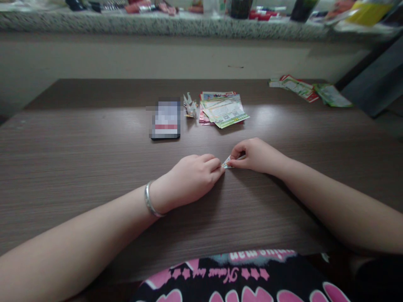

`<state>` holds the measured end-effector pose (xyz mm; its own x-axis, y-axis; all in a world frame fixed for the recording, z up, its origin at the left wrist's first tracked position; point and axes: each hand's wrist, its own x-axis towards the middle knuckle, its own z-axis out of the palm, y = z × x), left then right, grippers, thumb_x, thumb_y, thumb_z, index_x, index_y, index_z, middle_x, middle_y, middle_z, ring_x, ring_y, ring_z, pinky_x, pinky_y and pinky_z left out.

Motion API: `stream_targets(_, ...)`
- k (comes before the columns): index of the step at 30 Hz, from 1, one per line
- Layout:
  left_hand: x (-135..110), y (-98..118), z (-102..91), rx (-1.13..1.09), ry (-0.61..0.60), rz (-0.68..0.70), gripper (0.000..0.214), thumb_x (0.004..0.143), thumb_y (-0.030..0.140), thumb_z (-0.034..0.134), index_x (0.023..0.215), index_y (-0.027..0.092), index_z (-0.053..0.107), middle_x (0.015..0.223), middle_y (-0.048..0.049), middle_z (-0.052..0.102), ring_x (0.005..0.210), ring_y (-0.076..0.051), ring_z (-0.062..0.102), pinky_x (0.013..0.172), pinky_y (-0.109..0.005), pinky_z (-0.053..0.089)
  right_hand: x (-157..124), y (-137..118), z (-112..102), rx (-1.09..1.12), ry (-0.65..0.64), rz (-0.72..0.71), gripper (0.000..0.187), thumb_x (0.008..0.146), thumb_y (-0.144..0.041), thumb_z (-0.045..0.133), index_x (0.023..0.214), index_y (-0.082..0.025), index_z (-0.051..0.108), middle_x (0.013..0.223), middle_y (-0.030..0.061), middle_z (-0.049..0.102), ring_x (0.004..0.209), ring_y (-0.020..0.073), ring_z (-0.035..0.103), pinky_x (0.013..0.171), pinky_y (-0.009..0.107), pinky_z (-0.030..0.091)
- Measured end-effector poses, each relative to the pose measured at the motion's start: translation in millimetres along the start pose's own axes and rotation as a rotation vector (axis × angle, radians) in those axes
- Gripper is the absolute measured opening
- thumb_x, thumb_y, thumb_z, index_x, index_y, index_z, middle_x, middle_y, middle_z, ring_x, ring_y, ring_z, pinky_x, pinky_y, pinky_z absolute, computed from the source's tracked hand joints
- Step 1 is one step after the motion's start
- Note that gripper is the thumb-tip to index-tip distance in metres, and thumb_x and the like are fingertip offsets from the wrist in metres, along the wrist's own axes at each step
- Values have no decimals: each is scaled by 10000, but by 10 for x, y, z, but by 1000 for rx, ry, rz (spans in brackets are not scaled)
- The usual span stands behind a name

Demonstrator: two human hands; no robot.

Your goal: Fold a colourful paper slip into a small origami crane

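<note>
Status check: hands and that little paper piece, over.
Left hand and right hand both pinch the small folded paper on the table. Phone and paper stack lie beyond, apart.

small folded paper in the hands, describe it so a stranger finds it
On the brown table, near its front, the left hand and right hand meet. The small folded paper is pinched between them, far tinier than the leaflet stack behind.

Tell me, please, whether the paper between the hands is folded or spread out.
Folded. The paper shows only as a small pointed wedge pinched between the left hand and right hand on the table.
</note>
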<state>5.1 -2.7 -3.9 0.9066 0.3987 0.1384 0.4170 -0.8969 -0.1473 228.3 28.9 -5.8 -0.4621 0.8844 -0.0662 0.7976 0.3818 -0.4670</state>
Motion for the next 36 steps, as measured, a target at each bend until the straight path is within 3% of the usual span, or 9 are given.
stream_targets(8, -22, 20, -75, -13, -47, -44, 245, 926, 192, 444, 1076, 160, 634, 973, -84, 636, 865, -187, 614, 680, -299, 514, 0, 0, 2, 0, -12, 4, 198, 750, -386, 684, 715, -195, 724, 724, 16, 735, 642, 141, 623, 562, 242, 382)
stream_targets(14, -54, -128, -23, -218, 22, -26, 212, 871, 152, 470, 973, 169, 655, 998, -68, 654, 972, -173, 606, 866, -304, 519, -21, 6, 2, 4, 0, -14, 203, 752, -389, 688, 710, -192, 717, 751, 21, 738, 676, 150, 635, 582, 245, 390)
stream_targets(18, -47, -183, 30, -319, 78, -19, 299, 854, 99, 451, 1088, 167, 624, 1130, -71, 649, 1029, -159, 596, 928, -307, 504, -30, 2, 5, 16, -6, -52, 194, 762, -382, 685, 734, -193, 720, 765, 23, 740, 696, 150, 644, 609, 241, 403)
stream_targets(21, -37, -168, 43, -290, 102, 36, 369, 865, 106, 456, 1205, 173, 584, 1242, -70, 623, 1141, -180, 561, 988, -335, 481, -31, -5, 14, 24, 11, -119, 193, 783, -370, 666, 768, -185, 718, 770, 30, 734, 705, 147, 641, 630, 235, 414)
stream_targets(24, -46, -157, 33, -247, 90, 48, 340, 875, 123, 467, 1183, 172, 602, 1229, -61, 637, 1159, -190, 559, 987, -336, 485, -38, 7, 5, 59, 35, -173, 182, 790, -352, 659, 818, -179, 710, 784, 29, 723, 714, 138, 635, 650, 225, 419)
stream_targets(29, -79, -147, 10, -208, 24, 37, 311, 911, 168, 441, 1180, 173, 597, 1204, -69, 630, 1135, -188, 568, 979, -324, 484, -57, 96, -53, 49, 125, -144, 187, 795, -332, 646, 872, -172, 704, 808, 35, 709, 715, 139, 607, 650, 235, 399)
stream_targets(32, -66, -64, -18, -154, -6, 2, 351, 935, 214, 423, 1264, 167, 537, 1176, -84, 619, 1091, -198, 581, 943, -337, 496, -45, 135, -61, -44, 161, -109, 192, 793, -361, 657, 804, -174, 699, 756, 34, 681, 668, 142, 552, 613, 247, 360)
stream_targets(36, -20, 92, -71, -60, -47, -99, 462, 921, 369, 487, 1297, 101, 501, 1042, -116, 617, 996, -250, 596, 845, -375, 523, 2, 130, -14, -75, 188, -204, 154, 812, -335, 660, 805, -183, 681, 785, 36, 667, 739, 159, 545, 676, 256, 368)
